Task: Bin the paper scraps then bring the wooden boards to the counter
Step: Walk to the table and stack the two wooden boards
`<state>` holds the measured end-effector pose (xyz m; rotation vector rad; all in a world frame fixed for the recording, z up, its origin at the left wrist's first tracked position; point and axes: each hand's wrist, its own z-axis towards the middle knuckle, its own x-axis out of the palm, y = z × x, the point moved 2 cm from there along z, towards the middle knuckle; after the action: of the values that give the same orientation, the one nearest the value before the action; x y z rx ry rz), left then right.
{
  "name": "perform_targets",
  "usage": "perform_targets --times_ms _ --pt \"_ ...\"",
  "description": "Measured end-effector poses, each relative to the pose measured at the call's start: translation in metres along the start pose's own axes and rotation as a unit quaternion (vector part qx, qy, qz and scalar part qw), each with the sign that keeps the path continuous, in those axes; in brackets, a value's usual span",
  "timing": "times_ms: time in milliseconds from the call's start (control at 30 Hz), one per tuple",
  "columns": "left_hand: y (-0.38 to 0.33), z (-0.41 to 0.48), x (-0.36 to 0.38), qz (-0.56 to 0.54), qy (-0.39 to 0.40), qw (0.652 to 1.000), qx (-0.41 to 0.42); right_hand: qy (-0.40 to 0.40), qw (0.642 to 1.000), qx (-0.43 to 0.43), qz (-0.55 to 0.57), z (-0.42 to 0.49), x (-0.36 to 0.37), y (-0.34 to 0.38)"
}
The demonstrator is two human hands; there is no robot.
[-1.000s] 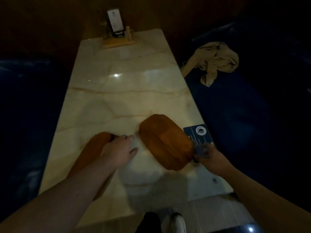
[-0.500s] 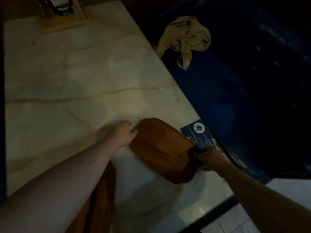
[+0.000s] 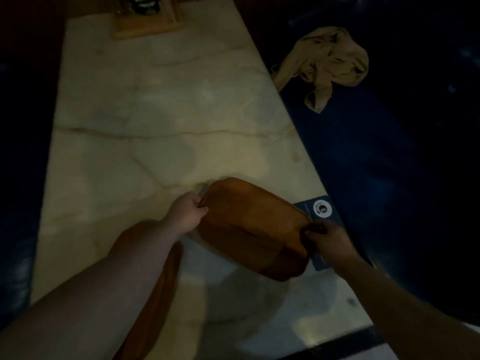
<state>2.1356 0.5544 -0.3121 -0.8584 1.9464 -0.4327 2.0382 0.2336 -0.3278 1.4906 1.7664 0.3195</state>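
Two hands now clamp opposite ends of wooden board (image 3: 253, 229) on marble table (image 3: 161, 120); half a second ago left hand only touched its edge. Left hand (image 3: 185, 215) curls fingers around far-left corner, forearm stretched over second board (image 3: 155, 294) lying at near-left table edge. Right hand (image 3: 328, 241) pinches right end, thumb on top, above blue card (image 3: 322, 211) at table's right edge. Gripped board looks tilted, far edge raised. Beige cloth (image 3: 327, 64) lies crumpled on dark blue seat (image 3: 389, 165). Wooden holder (image 3: 148, 22) stands at table's far end.
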Motion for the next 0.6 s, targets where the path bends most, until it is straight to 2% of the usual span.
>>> perform_targets --times_ms 100,333,500,600 --pt "0.018 -0.042 -0.015 -0.093 -0.051 0.992 -0.074 0.04 0.997 -0.058 0.026 0.011 0.0 0.024" --pt "0.068 -0.141 -0.03 -0.209 -0.153 0.95 -0.176 0.126 0.98 -0.118 0.096 0.011 0.045 0.081" --pt "0.109 -0.207 -0.036 -0.238 -0.225 0.923 -0.203 0.199 0.967 -0.135 0.086 -0.008 0.106 0.108" --pt "0.138 -0.239 -0.033 -0.301 -0.253 0.891 -0.229 0.239 0.956 -0.159 0.063 -0.026 0.147 0.121"
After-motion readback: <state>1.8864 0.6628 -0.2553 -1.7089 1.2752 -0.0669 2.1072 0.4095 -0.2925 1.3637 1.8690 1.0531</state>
